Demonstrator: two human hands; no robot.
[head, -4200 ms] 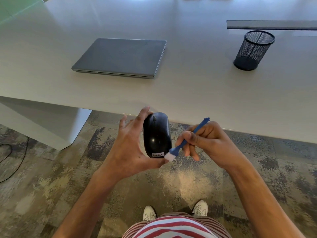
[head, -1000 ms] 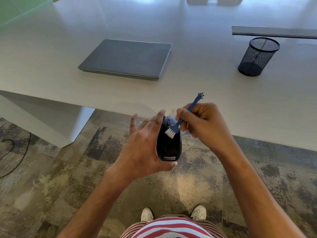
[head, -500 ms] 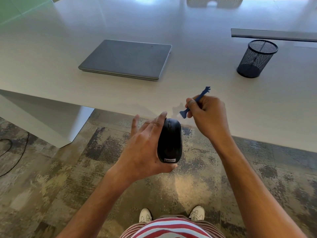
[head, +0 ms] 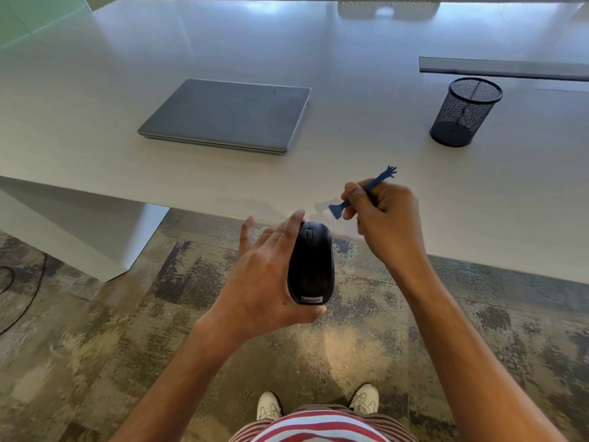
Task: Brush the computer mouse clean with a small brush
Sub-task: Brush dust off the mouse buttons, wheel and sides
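A black computer mouse with a white label at its near end is held in the air below the table edge. My left hand grips it from the left, thumb under its near end and fingers along its far side. My right hand pinches a small blue brush by its thin handle. The brush head with white bristles points down-left, just above and to the right of the mouse's front, not touching it. The handle's far end is shaped like a tiny hand.
A closed grey laptop lies on the white table. A black mesh pen cup stands at the right, with a grey strip behind it. Patterned carpet and my white shoes are below. A cable lies at the left.
A second ago the bristles were on the mouse's front. My right hand has lifted the brush up and right, off the mouse. My left hand has kept the mouse about still.
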